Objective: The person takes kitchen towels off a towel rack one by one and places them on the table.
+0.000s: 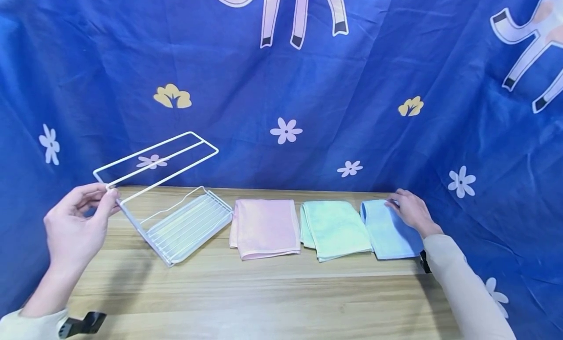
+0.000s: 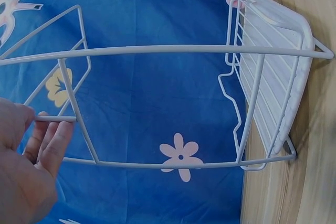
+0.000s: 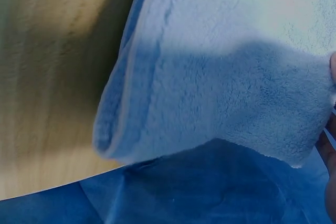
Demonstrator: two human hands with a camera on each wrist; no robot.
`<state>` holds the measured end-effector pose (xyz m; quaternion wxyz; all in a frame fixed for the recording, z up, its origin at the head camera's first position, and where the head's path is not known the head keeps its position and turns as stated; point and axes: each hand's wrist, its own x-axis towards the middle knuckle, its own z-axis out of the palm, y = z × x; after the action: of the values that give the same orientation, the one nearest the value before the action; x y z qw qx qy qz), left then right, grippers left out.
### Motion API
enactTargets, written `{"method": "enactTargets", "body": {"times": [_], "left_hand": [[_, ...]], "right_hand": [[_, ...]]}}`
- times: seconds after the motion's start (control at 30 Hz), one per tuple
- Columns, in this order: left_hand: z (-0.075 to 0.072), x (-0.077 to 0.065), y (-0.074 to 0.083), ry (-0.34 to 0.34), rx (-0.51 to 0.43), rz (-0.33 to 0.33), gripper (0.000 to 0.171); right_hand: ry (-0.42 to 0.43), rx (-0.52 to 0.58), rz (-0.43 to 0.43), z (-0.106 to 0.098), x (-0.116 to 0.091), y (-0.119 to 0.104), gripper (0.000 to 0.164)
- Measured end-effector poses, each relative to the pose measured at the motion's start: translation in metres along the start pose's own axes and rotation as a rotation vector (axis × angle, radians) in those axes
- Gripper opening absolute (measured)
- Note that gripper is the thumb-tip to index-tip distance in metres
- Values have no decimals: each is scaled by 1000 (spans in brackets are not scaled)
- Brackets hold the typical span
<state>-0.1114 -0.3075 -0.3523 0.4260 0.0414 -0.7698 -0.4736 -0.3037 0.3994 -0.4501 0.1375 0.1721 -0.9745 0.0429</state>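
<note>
My left hand [image 1: 79,223] pinches an end bar of a white wire rack [image 2: 157,50] between thumb and fingers. The rack stands on the table at the left, its open top frame raised and its lower wire shelf over a pale tray [image 2: 294,19]. To its right lie a folded pink towel [image 1: 266,227], a folded green towel [image 1: 336,227] and a folded blue towel [image 1: 391,232]. At the far edge of the blue towel, my right hand [image 1: 411,210] pinches the cloth. Only its fingertips show at the right border of the right wrist view.
The wooden table [image 1: 264,301] extends in front of the rack and towels. A blue curtain [image 1: 228,95] with flowers and animal figures hangs behind the table and along both sides, close to the right arm.
</note>
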Motion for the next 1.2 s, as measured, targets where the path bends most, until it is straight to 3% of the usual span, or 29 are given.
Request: {"method": "enactTargets", "body": {"times": [0.27,0.63,0.93,1.2], "left_hand": [[1,-2,1,-4,10,8,12],[1,-2,1,-8,19,15,12],[-1,0,-1,-6,-28,-10,22],[-4,-1,3,8,43,-18,17]], "right_hand": [[-114,3,73,4,5,1,28],[-133,3,92,-1,2,2,25],[-3,65,8,-20,-9,-5,26],[94,63,32,-38,-22,-25,30]]}}
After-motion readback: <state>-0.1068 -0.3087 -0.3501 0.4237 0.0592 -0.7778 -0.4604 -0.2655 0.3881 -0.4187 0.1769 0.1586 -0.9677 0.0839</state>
